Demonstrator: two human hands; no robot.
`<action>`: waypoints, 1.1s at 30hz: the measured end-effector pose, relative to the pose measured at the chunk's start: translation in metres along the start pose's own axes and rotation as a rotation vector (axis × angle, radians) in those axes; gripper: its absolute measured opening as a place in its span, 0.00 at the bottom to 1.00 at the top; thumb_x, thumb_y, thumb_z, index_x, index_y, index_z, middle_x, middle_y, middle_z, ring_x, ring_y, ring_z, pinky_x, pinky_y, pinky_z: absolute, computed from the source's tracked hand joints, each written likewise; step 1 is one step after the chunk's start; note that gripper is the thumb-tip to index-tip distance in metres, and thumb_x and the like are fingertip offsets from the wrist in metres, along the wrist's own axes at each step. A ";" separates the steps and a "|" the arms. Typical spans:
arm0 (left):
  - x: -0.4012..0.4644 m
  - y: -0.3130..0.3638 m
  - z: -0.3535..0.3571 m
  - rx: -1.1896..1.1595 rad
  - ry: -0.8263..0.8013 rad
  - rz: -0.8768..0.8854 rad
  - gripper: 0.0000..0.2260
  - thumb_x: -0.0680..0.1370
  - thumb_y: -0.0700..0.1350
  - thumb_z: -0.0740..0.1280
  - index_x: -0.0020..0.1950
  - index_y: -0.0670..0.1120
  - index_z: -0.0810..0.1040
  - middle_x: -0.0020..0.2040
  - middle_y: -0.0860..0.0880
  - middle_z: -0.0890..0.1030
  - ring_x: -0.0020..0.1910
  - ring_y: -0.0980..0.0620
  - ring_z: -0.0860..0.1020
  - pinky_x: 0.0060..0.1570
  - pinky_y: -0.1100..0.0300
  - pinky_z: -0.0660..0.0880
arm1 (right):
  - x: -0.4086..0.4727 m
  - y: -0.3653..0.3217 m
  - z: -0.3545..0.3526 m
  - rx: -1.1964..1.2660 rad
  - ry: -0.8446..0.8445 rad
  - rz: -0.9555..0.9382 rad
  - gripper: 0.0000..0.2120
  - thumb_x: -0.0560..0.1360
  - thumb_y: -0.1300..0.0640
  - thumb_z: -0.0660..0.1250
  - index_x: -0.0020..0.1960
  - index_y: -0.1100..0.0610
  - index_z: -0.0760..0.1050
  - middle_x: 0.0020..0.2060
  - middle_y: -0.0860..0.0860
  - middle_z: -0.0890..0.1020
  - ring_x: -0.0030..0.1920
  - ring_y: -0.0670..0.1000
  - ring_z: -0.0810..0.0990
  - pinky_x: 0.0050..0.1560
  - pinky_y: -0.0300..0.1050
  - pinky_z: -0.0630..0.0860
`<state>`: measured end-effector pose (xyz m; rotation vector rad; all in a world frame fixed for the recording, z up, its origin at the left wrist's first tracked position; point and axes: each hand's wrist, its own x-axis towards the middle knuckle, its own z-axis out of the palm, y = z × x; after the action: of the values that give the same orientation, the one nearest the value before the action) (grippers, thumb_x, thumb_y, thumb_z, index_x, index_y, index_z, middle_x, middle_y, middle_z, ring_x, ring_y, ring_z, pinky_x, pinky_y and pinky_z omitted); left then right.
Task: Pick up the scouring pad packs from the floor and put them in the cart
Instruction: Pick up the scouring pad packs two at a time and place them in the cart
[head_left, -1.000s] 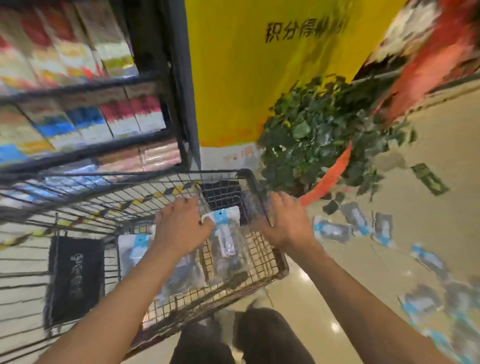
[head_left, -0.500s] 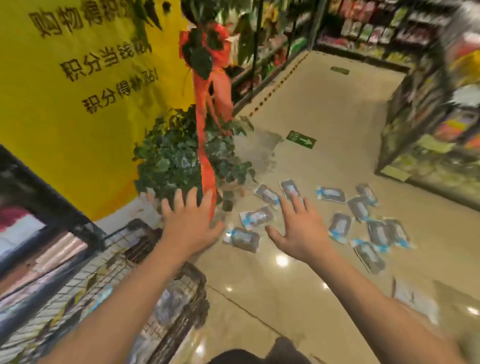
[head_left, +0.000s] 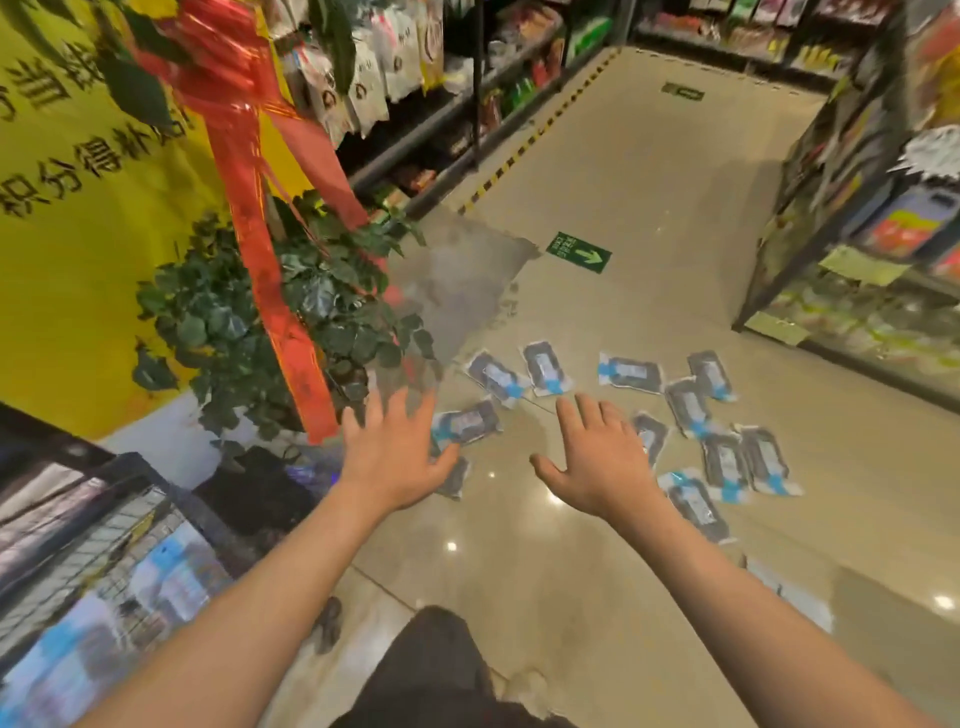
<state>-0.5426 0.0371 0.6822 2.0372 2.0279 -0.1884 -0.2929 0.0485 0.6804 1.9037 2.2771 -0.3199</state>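
Several scouring pad packs (head_left: 629, 372), dark pads in clear bags with blue-white labels, lie scattered on the tan floor ahead. My left hand (head_left: 396, 452) hovers open with fingers spread, above a pack (head_left: 466, 423) and partly hiding another. My right hand (head_left: 597, 457) is also open and empty, stretched out over the floor left of a cluster of packs (head_left: 727, 462). The wire cart (head_left: 93, 551) stands at the lower left with a few packs inside, blurred.
A potted plant (head_left: 270, 322) with a red ribbon stands beside the cart against a yellow banner. Shelves line the aisle at left and right. A green arrow sticker (head_left: 579, 253) marks the floor. My dark trouser leg (head_left: 436, 670) shows at the bottom.
Both hands left the cart, where the left one had released a pack, and swung right toward the packs on the floor. The view turned from the cart to the aisle.
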 end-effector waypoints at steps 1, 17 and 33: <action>0.011 0.004 0.003 0.001 -0.017 -0.015 0.40 0.74 0.71 0.45 0.83 0.54 0.51 0.82 0.43 0.57 0.80 0.35 0.55 0.74 0.31 0.55 | 0.017 0.004 0.000 0.004 -0.007 -0.020 0.39 0.75 0.32 0.58 0.78 0.55 0.61 0.78 0.58 0.65 0.75 0.65 0.65 0.72 0.62 0.67; 0.335 -0.002 0.249 -0.087 -0.222 -0.279 0.34 0.78 0.66 0.59 0.80 0.52 0.59 0.75 0.41 0.67 0.73 0.36 0.66 0.69 0.39 0.65 | 0.390 0.052 0.237 -0.043 -0.224 -0.220 0.40 0.77 0.34 0.59 0.82 0.55 0.57 0.79 0.59 0.63 0.77 0.67 0.62 0.72 0.64 0.66; 0.474 -0.080 0.751 -0.431 -0.346 -0.621 0.38 0.78 0.70 0.57 0.83 0.59 0.46 0.82 0.36 0.43 0.81 0.31 0.47 0.77 0.39 0.52 | 0.629 0.047 0.699 -0.143 -0.255 -0.385 0.32 0.82 0.50 0.58 0.83 0.46 0.51 0.84 0.52 0.40 0.82 0.67 0.41 0.78 0.69 0.50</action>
<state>-0.5463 0.2876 -0.1739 1.0114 2.1662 -0.1807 -0.3717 0.4715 -0.1572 1.2699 2.4009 -0.4065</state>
